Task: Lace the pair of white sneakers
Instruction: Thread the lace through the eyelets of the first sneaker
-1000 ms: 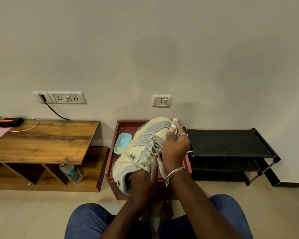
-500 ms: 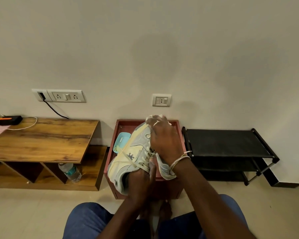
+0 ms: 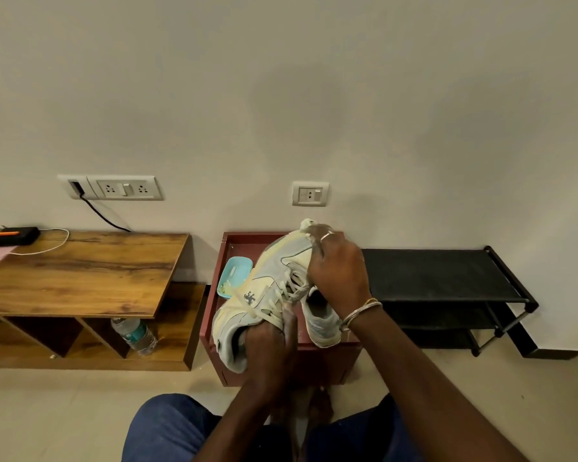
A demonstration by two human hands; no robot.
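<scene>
I hold a white and grey sneaker (image 3: 264,288) tilted in the air over the red box (image 3: 234,241), toe pointing up and away. My left hand (image 3: 269,348) grips its heel end, thumb on the cream lace (image 3: 274,313). My right hand (image 3: 337,271) is curled over the toe and upper eyelets, and a bit of white lace end (image 3: 307,224) sticks out above its fingers. A second sneaker (image 3: 319,320) lies in the box under my right wrist, partly hidden.
A light blue dish (image 3: 234,275) lies in the red box. A wooden low table (image 3: 80,271) stands left, with a bottle (image 3: 134,335) on its lower shelf. A black shoe rack (image 3: 447,281) stands right. My knees in blue jeans (image 3: 167,431) are at the bottom.
My right hand has moved from the sneaker's right side up and over its toe, carrying the lace end. The sneaker and left hand stay nearly where they were.
</scene>
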